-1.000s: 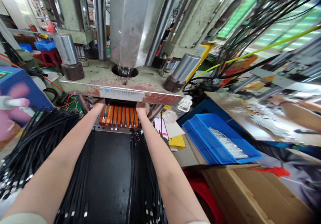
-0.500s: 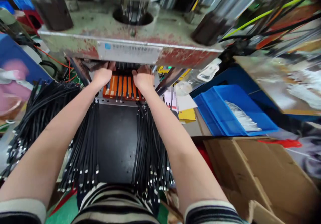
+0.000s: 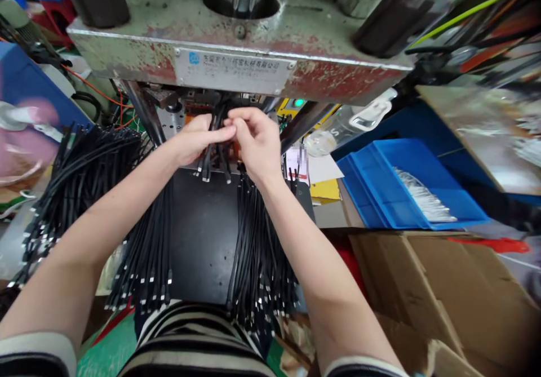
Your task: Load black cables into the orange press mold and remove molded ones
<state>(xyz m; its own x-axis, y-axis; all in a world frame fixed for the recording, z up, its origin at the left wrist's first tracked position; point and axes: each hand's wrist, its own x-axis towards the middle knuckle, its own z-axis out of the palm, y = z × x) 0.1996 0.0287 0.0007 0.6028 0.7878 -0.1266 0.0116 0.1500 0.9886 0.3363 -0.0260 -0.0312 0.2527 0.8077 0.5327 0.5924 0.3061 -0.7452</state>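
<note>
A small bunch of black cables (image 3: 218, 112) with metal plug ends hangs between my hands, just under the front of a press (image 3: 139, 58). My left hand (image 3: 196, 139) is closed round the bunch, its thumb lying across the front. Close against it, my right hand (image 3: 258, 143) is curled, thumb and fingers pinching at the right side of the same cables. Behind my fingers an orange fixture (image 3: 194, 119) shows only in part. Just below the hands is a black board (image 3: 203, 233).
Heaps of black cables lie left (image 3: 91, 174) and right (image 3: 262, 247) of the board. Steel posts (image 3: 146, 112) stand beside the hands. To the right are a blue bin (image 3: 426, 163) with white pieces, a clear jar (image 3: 323, 140) and a cardboard box (image 3: 456, 292).
Both hands have come back from the orange fixture and drawn together. The cables that lay side by side across it are now bunched between my fingers. The view has shifted slightly.
</note>
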